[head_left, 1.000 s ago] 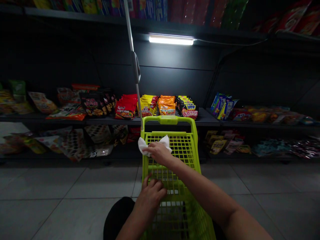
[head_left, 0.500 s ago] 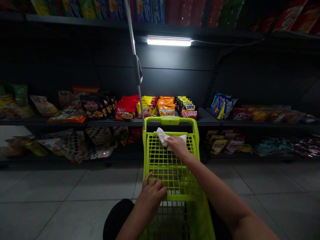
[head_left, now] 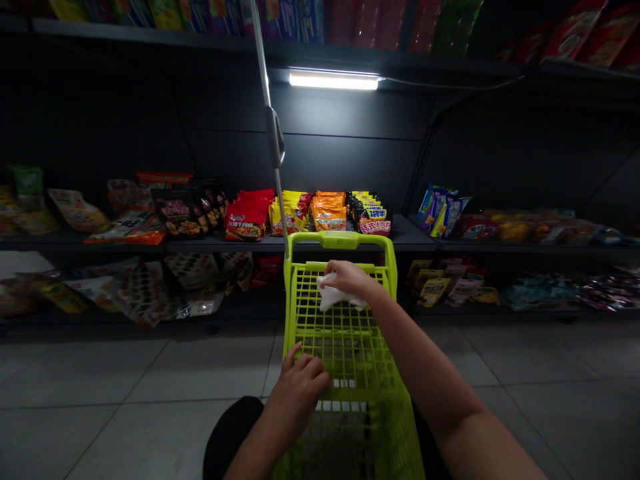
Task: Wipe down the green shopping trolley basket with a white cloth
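A lime-green plastic shopping basket (head_left: 345,353) lies tipped in front of me, its grid wall facing up and its handle (head_left: 340,239) at the far end. My right hand (head_left: 346,279) is closed on a white cloth (head_left: 333,298) and presses it on the grid near the basket's far rim. On the near edge of the same wall rests my left hand (head_left: 300,387), fingers curled over it.
A metal pole (head_left: 273,133) rises from the basket's far left corner. Dark shelves (head_left: 415,233) with rows of snack packets (head_left: 305,213) run across the back under a strip light (head_left: 333,80). Grey floor tiles (head_left: 125,380) lie on both sides.
My right hand has carried the cloth from the left side of the grid up and to the right, to the far rim. The left hand has stayed on the near edge.
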A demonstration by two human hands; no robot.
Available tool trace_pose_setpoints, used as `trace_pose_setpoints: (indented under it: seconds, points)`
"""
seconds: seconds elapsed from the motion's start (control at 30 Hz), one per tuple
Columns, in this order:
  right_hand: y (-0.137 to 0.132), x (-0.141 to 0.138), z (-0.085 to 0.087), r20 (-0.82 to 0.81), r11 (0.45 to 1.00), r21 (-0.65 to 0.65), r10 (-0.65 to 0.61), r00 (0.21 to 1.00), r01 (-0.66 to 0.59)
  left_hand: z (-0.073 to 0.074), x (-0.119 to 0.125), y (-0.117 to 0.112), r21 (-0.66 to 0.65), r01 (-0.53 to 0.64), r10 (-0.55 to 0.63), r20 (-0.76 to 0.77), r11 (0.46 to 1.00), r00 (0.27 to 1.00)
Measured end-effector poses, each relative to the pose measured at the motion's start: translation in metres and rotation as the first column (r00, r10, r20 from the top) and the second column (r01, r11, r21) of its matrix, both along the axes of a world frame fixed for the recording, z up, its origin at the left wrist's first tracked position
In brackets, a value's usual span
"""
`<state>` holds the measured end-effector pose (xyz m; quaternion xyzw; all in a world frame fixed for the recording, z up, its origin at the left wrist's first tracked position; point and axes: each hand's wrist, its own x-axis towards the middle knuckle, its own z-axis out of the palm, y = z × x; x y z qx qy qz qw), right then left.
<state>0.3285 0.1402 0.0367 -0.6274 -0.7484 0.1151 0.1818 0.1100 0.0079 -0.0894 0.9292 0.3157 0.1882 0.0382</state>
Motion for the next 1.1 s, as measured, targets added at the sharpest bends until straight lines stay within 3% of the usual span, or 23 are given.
trace_pose_setpoints:
  seconds: [0.1,0.2,0.3,0.47,0.63,0.77,0.83,1.0,1.1]
  points:
    - [0.012,-0.024,-0.027,0.183,0.964,0.244,-0.154,0.971,0.107,-0.002,0.000,0.000,0.054,-0.004,0.003,0.009,0.999,1.000]
    - [0.003,-0.035,-0.056,0.233,0.944,0.330,-0.095,0.968,0.013,-0.004,-0.002,0.000,0.109,0.005,-0.009,0.032,0.994,0.999]
    - [-0.009,-0.040,-0.070,0.268,0.925,0.365,0.008,0.964,-0.109,-0.004,-0.005,-0.003,0.111,0.004,-0.009,0.043,0.994,0.999]
    - [-0.001,-0.059,-0.066,0.347,0.914,0.290,0.176,0.921,-0.284,-0.005,-0.006,-0.010,0.090,-0.033,0.028,0.057,0.995,0.998]
    - [0.007,-0.050,-0.049,0.355,0.948,0.221,0.140,0.924,-0.229,-0.007,-0.006,-0.013,0.092,-0.050,0.046,0.045,0.995,0.998]
    - [0.005,-0.029,-0.035,0.365,0.981,0.172,0.017,0.931,-0.086,-0.006,-0.007,-0.014,0.107,-0.056,0.053,0.025,0.993,0.998]
    - [0.005,-0.036,-0.036,0.354,0.973,0.207,0.020,0.935,-0.099,-0.005,-0.007,-0.014,0.107,-0.054,0.053,0.014,0.993,0.998]
    - [0.008,-0.074,-0.053,0.353,0.887,0.316,0.218,0.910,-0.335,-0.002,-0.007,-0.016,0.097,-0.064,0.064,0.003,0.993,0.998]
    - [0.007,-0.069,-0.054,0.355,0.898,0.276,0.237,0.904,-0.344,-0.001,-0.008,-0.018,0.106,-0.070,0.069,0.012,0.992,0.998]
